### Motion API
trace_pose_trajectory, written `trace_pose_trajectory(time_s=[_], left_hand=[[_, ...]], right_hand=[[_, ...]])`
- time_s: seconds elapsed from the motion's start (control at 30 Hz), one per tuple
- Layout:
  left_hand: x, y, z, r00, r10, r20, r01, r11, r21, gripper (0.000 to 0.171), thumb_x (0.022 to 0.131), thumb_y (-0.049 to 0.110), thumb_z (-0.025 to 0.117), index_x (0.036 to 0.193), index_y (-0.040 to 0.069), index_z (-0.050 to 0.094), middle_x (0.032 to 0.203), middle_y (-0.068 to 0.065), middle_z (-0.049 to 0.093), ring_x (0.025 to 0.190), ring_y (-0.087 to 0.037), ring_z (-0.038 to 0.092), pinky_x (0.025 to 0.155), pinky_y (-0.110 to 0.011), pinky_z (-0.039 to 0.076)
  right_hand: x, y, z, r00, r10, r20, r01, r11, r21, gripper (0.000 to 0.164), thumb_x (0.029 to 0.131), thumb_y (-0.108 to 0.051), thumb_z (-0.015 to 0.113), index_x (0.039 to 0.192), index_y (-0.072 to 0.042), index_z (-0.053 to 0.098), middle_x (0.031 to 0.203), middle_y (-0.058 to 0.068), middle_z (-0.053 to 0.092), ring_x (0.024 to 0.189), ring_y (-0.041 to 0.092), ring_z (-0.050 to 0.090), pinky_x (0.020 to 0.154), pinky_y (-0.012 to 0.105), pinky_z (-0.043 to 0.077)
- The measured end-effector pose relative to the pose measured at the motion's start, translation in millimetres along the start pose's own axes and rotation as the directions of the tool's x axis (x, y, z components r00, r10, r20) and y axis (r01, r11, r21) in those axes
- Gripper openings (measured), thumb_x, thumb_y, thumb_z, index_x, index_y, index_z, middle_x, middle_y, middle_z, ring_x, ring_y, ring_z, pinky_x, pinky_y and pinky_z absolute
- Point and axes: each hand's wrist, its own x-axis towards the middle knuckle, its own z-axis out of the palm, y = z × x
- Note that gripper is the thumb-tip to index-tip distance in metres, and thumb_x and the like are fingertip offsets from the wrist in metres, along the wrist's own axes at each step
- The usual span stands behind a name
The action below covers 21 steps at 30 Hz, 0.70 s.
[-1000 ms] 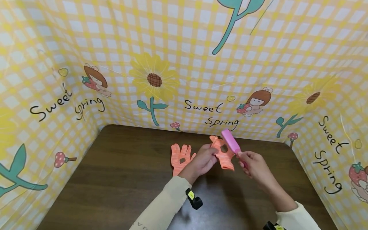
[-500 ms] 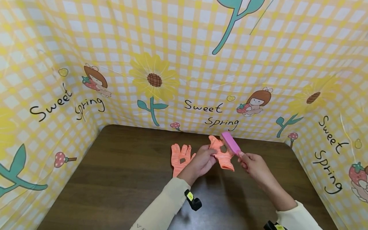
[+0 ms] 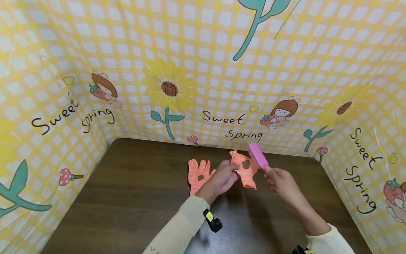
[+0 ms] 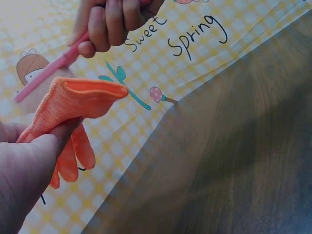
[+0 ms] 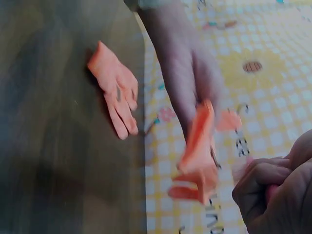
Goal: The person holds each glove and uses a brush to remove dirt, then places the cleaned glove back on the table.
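My left hand (image 3: 223, 177) pinches an orange knit glove (image 3: 248, 177) with a dark grey patch, thumb on top, holding it up over the table. In the left wrist view the cuff of this glove (image 4: 80, 100) gapes and its fingers droop below my thumb. My right hand (image 3: 281, 182) grips a pink brush (image 3: 258, 156) by its handle. The brush head is tilted beside the glove's right edge, overlapping the wall in the head view. Pale bristles (image 5: 240, 169) show near my right knuckles. A second orange glove (image 3: 195, 182) lies on the table, partly behind my left forearm.
The dark wooden table (image 3: 127, 197) ends at a yellow checked cloth wall (image 3: 209, 88) close behind the gloves. Similar cloth encloses the left and right sides. Black straps with small devices (image 3: 213, 221) sit at both wrists.
The brush has shifted slightly up and right from its place over the held glove's patch. The held glove has moved only slightly; the glove on the table stays put.
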Motion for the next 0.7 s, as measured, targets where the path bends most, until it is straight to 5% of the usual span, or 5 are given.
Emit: trace_pose_trajectory(time_s=[0.13,0.27,0.7], left_hand=[[0.6,0.5,1.8,1.000,0.005,0.007,-0.005,1.000,0.004,0.046,0.104,-0.004,0.034,0.150,-0.005,0.035,0.156,-0.018,0.043,0.145,-0.028,0.041,0.123,-0.050,0.032],[2.4,0.7,3.1,1.000,0.003,-0.001,-0.003,1.000,0.019,0.045,0.102,-0.005,0.033,0.147,-0.008,0.036,0.152,-0.018,0.045,0.139,-0.024,0.044,0.122,-0.049,0.033],[0.5,-1.5,0.7,1.000,-0.008,0.021,0.008,1.000,0.001,0.046,0.102,-0.006,0.032,0.148,-0.007,0.037,0.154,-0.020,0.045,0.143,-0.029,0.044,0.122,-0.053,0.032]], right_hand=[[-2.8,-0.1,14.4,0.998,-0.016,0.058,0.018,0.999,-0.030,0.038,0.110,-0.033,0.044,0.097,0.001,0.057,0.069,-0.004,0.044,0.054,0.007,0.036,0.046,0.022,0.033],[-3.3,1.9,19.7,0.999,-0.030,0.032,0.032,0.996,-0.083,0.039,0.109,-0.033,0.047,0.094,0.001,0.058,0.066,-0.003,0.044,0.053,0.008,0.038,0.046,0.023,0.035],[-2.2,6.5,0.6,0.999,-0.002,-0.048,-0.004,0.992,-0.124,0.038,0.110,-0.032,0.045,0.099,0.002,0.060,0.067,-0.003,0.047,0.053,0.007,0.042,0.046,0.025,0.040]])
